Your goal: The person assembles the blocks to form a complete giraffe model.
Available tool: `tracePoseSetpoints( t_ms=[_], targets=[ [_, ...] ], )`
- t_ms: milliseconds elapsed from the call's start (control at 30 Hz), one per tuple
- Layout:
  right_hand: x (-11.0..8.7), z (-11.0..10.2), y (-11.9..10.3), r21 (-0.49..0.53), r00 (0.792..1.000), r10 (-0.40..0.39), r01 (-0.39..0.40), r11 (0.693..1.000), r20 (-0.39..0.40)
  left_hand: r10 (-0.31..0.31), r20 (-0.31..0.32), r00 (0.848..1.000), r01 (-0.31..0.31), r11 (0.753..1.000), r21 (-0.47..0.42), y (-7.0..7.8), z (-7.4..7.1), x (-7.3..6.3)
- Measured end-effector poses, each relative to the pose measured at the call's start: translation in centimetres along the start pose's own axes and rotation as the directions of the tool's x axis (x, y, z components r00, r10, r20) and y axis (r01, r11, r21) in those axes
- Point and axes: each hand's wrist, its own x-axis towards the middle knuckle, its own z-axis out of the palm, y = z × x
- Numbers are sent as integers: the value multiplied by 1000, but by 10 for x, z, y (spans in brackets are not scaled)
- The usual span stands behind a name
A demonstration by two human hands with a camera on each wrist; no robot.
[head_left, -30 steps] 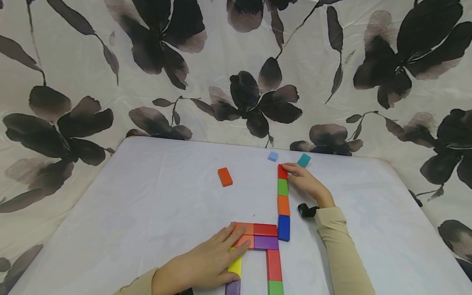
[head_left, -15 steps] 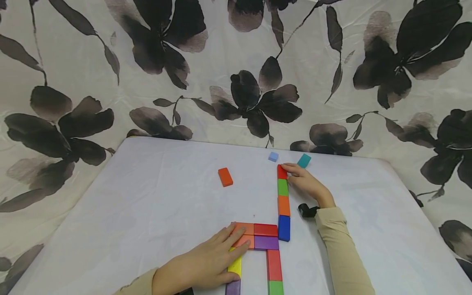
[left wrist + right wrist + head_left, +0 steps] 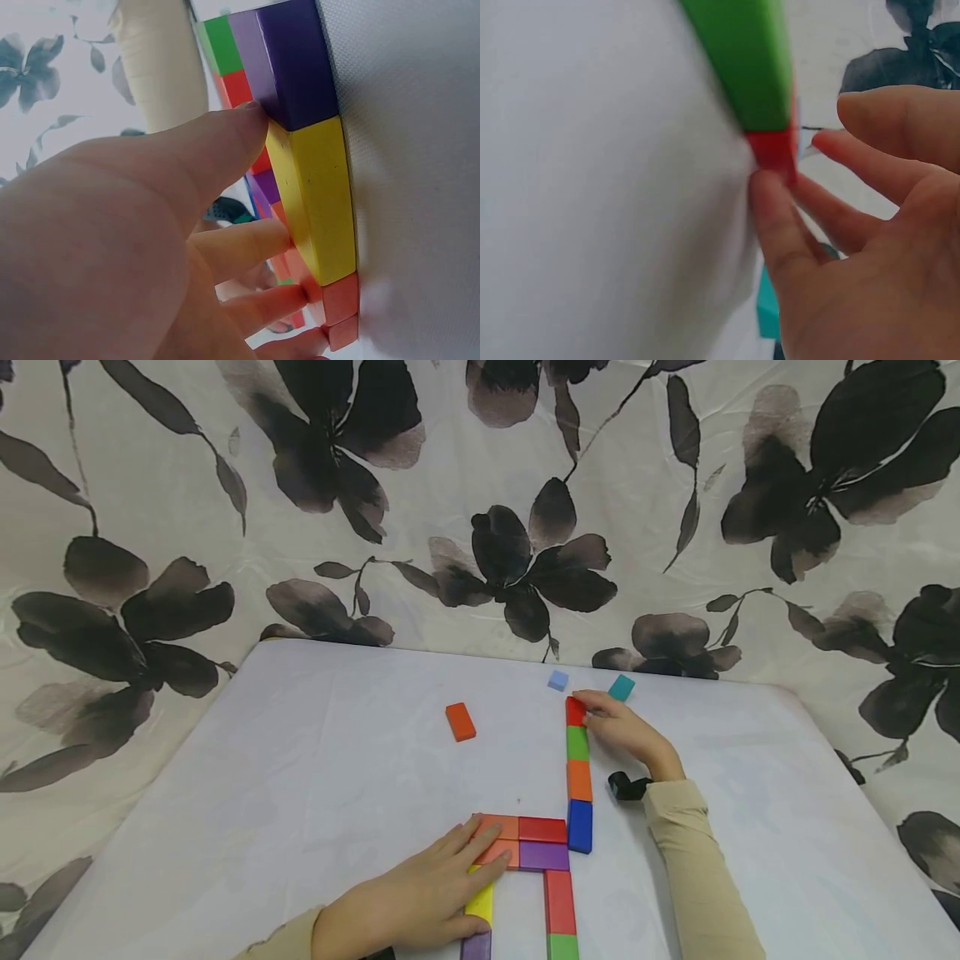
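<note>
In the head view my left hand (image 3: 420,889) rests with fingers spread on the joined flat blocks. Its fingers lie over two orange blocks (image 3: 510,852), its thumb by the purple block (image 3: 476,945) and yellow block (image 3: 480,906). The left wrist view shows its thumb (image 3: 225,139) at the purple-yellow seam. My right hand (image 3: 626,735) touches the red block (image 3: 574,712) at the far end of a straight row. Below that block come green (image 3: 577,743), orange (image 3: 580,781) and blue (image 3: 580,825) blocks. In the right wrist view fingertips (image 3: 769,195) touch the red block; its thumb stays apart.
A loose orange-red block (image 3: 461,722) lies left of the row. A light blue block (image 3: 558,680) and a teal block (image 3: 622,687) lie near the white table's (image 3: 300,760) far edge. Red (image 3: 559,902) and green (image 3: 562,947) blocks run toward me. A floral cloth (image 3: 420,510) hangs behind.
Both hands keep their places on the blocks. The head view has shifted very slightly; no block has visibly moved.
</note>
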Motion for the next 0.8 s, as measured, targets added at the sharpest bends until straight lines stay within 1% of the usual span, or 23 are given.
tracePoseSetpoints(
  t_ms=[67, 167, 200, 267, 333, 400, 500, 600, 733, 800],
  targets=[
    [5, -3, -7, -17, 1000, 26, -26, 1000, 6, -2, 2, 1000, 2, 1000, 1, 0, 0, 0],
    [16, -7, -17, -80, 998, 55, -54, 995, 12, -5, 3, 1000, 5, 1000, -1, 0, 0, 0],
    [21, -8, -20, -115, 999, 52, -50, 992, 13, -5, 3, 1000, 5, 1000, -1, 0, 1, 0],
    [31, -10, -25, -197, 999, 23, -18, 980, 22, -5, 0, 1000, 5, 1000, 0, 0, 1, 0],
    [41, -11, -31, -281, 999, -20, 30, 959, 40, 1, -4, 1000, -1, 1000, 8, 0, 1, 0],
    [49, -11, -35, -357, 996, -57, 76, 931, 63, 7, -6, 1000, -6, 1000, 16, 0, 1, 0],
    [58, -10, -40, -421, 994, -53, 88, 903, 95, 5, 4, 1000, -6, 1000, 19, 0, 1, 0],
    [65, -9, -43, -469, 992, -22, 78, 880, 123, -2, 15, 1000, 2, 1000, 14, 0, 1, 0],
    [69, -8, -44, -538, 986, -11, 101, 837, 168, -2, 12, 1000, 2, 1000, 22, 0, 1, 0],
    [69, -8, -44, -557, 983, 4, 101, 824, 184, 2, 8, 1000, -2, 1000, 28, -1, 1, 0]
  ],
)
